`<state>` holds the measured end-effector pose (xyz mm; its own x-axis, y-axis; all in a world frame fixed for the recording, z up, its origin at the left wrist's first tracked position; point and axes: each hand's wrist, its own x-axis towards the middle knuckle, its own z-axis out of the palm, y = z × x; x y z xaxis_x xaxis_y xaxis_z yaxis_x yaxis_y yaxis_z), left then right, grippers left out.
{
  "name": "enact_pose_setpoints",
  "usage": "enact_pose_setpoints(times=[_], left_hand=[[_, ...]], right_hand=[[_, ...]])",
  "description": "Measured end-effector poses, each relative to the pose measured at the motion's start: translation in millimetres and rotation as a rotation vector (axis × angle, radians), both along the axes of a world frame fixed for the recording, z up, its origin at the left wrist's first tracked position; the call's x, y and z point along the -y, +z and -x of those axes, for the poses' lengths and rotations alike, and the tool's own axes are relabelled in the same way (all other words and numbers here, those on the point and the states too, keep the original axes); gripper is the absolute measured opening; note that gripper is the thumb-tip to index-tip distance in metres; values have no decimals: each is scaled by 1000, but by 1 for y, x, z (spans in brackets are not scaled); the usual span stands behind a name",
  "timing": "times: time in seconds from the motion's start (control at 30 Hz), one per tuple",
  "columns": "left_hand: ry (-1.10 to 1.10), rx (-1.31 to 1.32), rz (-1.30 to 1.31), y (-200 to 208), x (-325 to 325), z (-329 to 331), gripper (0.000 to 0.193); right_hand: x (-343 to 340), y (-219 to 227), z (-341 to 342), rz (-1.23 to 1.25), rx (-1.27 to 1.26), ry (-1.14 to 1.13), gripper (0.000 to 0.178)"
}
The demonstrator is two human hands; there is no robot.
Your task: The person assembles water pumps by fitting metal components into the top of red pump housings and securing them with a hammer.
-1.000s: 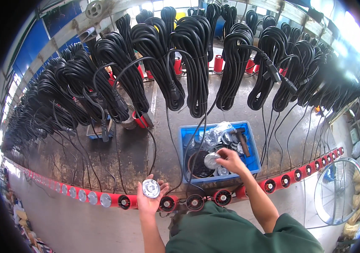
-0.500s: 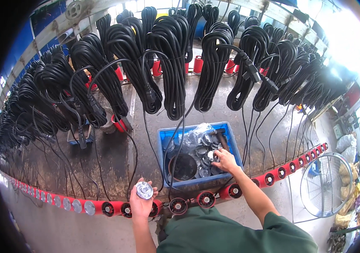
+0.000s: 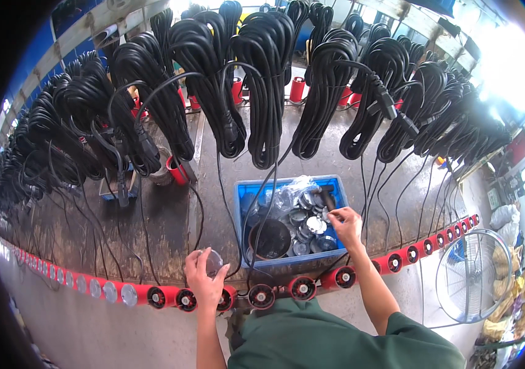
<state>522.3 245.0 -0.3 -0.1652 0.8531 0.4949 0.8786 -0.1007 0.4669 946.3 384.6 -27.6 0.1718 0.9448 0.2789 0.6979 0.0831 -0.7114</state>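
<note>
My left hand [image 3: 204, 280] grips a round metal cap [image 3: 214, 263] near the table's front edge, just behind the row of red cylindrical housings [image 3: 303, 288]. The cap is held tilted in the fingers. Over the right side of a blue plastic bin [image 3: 293, 263], my right hand [image 3: 347, 226] has its thumb and fingers pinched together; whether anything is between them is hidden. Loose silver caps [image 3: 316, 225] lie in the bin beneath and beside it. Also in the bin are a dark round bowl [image 3: 270, 238], clear plastic film [image 3: 302, 184] and a dark handle-like rod [image 3: 328, 199].
Coiled black power cables [image 3: 264, 92] hang in a row above the table, their leads dropping around the bin. Housings at the left carry flat silver caps [image 3: 129, 294]; those nearer me are open-ended. A wire fan guard [image 3: 473, 277] stands at the right. A red cup-like cylinder [image 3: 178, 171] sits behind.
My left hand has turned its palm downward, tipping the cap. My right hand has moved from among the loose caps up and right toward the bin's edge. The view has shifted slightly.
</note>
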Motion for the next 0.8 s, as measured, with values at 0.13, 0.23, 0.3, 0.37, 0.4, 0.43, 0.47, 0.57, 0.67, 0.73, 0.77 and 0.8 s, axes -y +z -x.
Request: enact_pose_setpoints(times=[0.13, 0.23, 0.3, 0.37, 0.4, 0.43, 0.47, 0.57, 0.67, 0.73, 0.77, 0.8], left_hand=[[-446, 2020, 136, 10, 2, -1, 48], [-459, 2140, 184, 26, 11, -16, 46], [-475, 2181, 252, 37, 15, -32, 48], [-506, 2217, 296, 48, 20, -46, 51], [-521, 2261, 302, 53, 23, -51, 52], [-543, 2313, 296, 58, 26, -56, 54], [-584, 2354, 280, 63, 29, -58, 55], [-585, 2133, 312, 72, 37, -61, 57], [-453, 2097, 300, 75, 42, -63, 79], [-451, 2039, 270, 74, 44, -64, 78], [-409, 2046, 222, 73, 46, -64, 78], [-380, 2062, 194, 71, 47, -64, 79]], right_hand=[[25, 62, 41, 104, -294, 66, 23], [60, 103, 97, 335, -548, 306, 19], [81, 121, 133, 391, -574, 488, 17], [89, 130, 163, 236, -505, 693, 16], [89, 133, 174, 111, -438, 783, 16], [87, 135, 181, 77, -372, 823, 17], [84, 136, 188, 13, -327, 835, 19], [77, 139, 196, -36, -242, 856, 18], [74, 135, 198, 82, -243, 834, 21], [72, 127, 199, 136, -322, 854, 20], [72, 121, 198, 168, -321, 832, 20], [73, 114, 197, 199, -319, 810, 19]])
